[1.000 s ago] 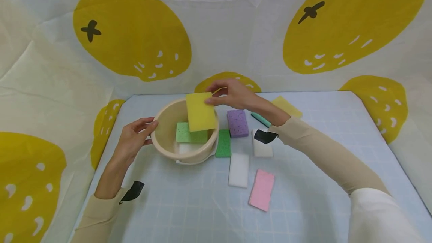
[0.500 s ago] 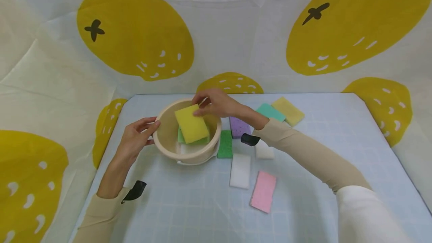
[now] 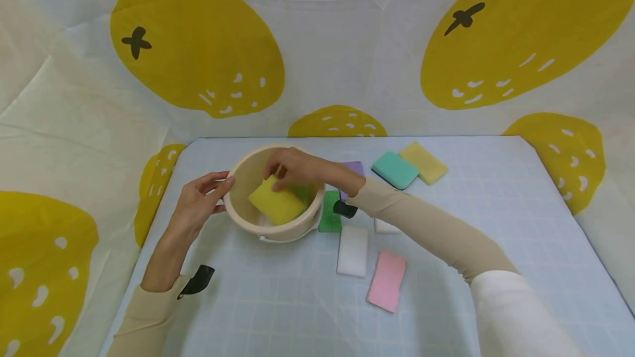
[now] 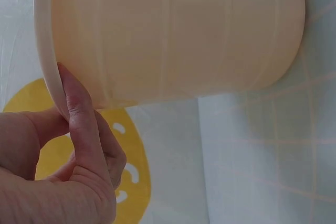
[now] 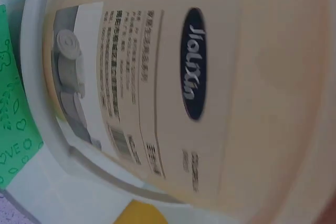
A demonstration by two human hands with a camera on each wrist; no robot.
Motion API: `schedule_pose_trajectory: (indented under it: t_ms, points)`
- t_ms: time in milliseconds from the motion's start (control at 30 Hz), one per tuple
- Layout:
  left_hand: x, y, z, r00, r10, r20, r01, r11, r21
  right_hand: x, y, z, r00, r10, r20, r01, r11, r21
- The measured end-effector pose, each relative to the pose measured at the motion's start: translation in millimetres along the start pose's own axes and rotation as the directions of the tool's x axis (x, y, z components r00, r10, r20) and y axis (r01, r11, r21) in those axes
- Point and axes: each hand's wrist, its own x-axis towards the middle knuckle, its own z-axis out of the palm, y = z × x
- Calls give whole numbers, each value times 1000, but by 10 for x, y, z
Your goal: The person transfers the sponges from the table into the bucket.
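Note:
A cream bucket [image 3: 237,203] stands upright at the left of the table. My left hand [image 3: 198,203] pinches its rim on the left side; in the left wrist view the bucket's ribbed outer wall [image 4: 184,35] shows, with the thumb and fingers on either side of the rim. My right hand [image 3: 292,168] reaches inside the bucket and pinches a yellow sponge [image 3: 278,203] by its upper edge. Part of a green sponge [image 3: 300,193] shows beside the yellow one, mostly covered. In the right wrist view the bucket's printed label [image 5: 173,87] fills the middle, and that hand's fingers are hidden.
Right of the bucket lie a dark green sponge [image 3: 329,214], a purple sponge [image 3: 354,167], white sponges [image 3: 353,251] and a pink sponge [image 3: 387,282]. A teal sponge [image 3: 394,169] and a pale yellow sponge [image 3: 424,163] lie further back. The bucket's white handle [image 3: 290,240] hangs low in front.
My right hand has moved left and down into the bucket with the yellow sponge, which has gone from above the rim to inside and turned. My left hand has stayed on the rim.

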Motion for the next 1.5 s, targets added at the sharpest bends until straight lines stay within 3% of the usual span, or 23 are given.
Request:
schedule_pose_trajectory:
  t_ms: [200,467,733,1067,1500]
  points:
    - [-1,-8,20,1000,-9,2,9,1000,2,125,-11,156,994,11,109,8,985,-170]
    - [0,-5,41,1000,-17,3,17,1000,9,175,-4,322,988,70,137,-39,974,-221]
    - [-9,9,57,1000,-14,10,14,1000,-12,128,22,315,990,92,107,-72,982,-176]
    - [-6,29,60,999,-42,-12,42,999,-13,-35,43,120,999,-36,9,37,996,-86]
    - [-21,17,44,998,-56,-15,56,998,-36,-349,-13,42,992,-64,-111,67,997,28]
